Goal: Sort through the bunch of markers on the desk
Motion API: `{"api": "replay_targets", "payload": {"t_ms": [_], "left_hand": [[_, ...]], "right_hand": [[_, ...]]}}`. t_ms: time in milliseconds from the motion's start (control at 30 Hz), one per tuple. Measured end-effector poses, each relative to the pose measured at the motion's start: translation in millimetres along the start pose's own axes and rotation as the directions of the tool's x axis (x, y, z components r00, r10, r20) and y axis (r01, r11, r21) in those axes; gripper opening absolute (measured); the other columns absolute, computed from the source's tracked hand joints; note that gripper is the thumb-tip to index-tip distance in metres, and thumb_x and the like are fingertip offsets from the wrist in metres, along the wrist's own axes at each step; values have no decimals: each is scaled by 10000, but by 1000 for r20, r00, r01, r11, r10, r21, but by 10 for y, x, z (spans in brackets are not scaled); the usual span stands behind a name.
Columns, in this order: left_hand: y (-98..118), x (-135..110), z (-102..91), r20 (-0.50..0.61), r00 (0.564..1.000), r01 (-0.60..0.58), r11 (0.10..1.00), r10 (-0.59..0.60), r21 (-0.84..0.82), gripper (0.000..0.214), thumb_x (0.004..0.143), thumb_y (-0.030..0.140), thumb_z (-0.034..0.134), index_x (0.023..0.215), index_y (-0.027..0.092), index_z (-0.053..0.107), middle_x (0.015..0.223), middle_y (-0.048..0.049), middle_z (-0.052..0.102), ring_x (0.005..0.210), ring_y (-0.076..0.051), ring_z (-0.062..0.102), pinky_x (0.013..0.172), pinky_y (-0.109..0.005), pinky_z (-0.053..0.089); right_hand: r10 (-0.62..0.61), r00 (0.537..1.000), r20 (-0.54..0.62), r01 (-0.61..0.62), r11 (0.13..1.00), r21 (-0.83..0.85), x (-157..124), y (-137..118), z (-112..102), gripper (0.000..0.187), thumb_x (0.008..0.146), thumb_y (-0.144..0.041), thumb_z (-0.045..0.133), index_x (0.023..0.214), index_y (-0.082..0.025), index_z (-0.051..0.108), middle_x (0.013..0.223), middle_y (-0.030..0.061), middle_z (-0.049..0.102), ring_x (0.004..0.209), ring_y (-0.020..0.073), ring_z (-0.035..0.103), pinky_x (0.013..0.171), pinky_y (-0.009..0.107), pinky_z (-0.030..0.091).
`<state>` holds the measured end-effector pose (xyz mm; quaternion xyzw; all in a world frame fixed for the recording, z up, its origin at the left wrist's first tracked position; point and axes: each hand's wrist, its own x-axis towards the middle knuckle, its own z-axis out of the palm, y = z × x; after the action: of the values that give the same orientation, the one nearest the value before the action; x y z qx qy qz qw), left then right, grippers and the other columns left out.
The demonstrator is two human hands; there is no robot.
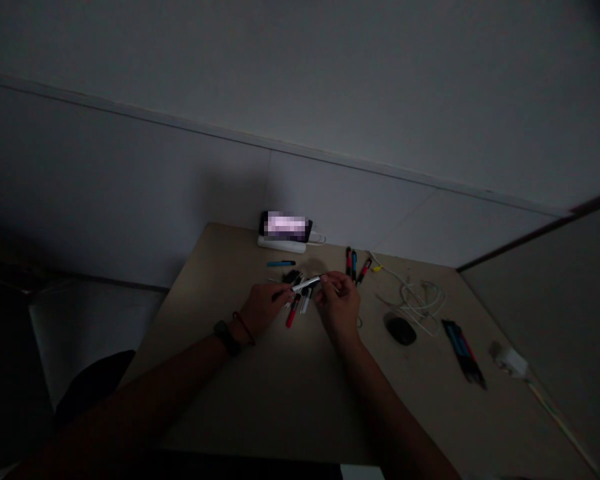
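My left hand [263, 308] and my right hand [337, 303] meet over a beige desk [280, 393] in dim light. Between them they hold a white marker [306, 284], tilted up to the right; the left grips its dark lower end, the right pinches its upper end. Under it lies a small pile of markers [296, 303], one with a red cap. A wristband and a thin bracelet sit on my left wrist.
A blue marker [281, 263] lies near a phone [286, 227] propped on a white power bank. Further right are three markers [356, 265], a white cable [415, 297], a black mouse [401, 329], a marker pack [464, 352] and a white charger [511, 361]. A chair stands at the left.
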<state>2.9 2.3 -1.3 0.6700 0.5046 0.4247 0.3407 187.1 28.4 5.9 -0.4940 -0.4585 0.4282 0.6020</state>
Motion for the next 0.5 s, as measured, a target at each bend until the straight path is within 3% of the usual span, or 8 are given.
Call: {"api": "replay_targets", "payload": {"t_ms": [100,267,500], "left_hand": [[-4,-13,-2,-47,999,-14,1000,14,3,259,964,312,570,1073,215,784,951,-31,805,846,-189,740,784,-286,550],[-30,-11,-38,-127,985,-105,991,115,85,289,999,292,533,1162,193,750,1117,-68,782,1032,-211,722,939,-353,556],[-62,37,-96,-177,946,-216,937,270,276,231,993,245,563,1100,201,763,1052,-71,760,1042,-227,660,963,-429,535]], "right_hand": [[-19,999,-41,16,998,-58,9,-23,-3,370,767,-490,798,894,-188,628,568,-50,597,444,108,531,411,218,391],[-29,997,-73,22,996,-91,18,-19,-11,382,754,-511,796,858,-176,645,601,-37,612,490,111,539,452,223,405],[-54,999,-1,52,968,-244,44,84,-43,383,768,-526,758,885,-164,714,712,30,704,592,161,607,540,270,469]]}}
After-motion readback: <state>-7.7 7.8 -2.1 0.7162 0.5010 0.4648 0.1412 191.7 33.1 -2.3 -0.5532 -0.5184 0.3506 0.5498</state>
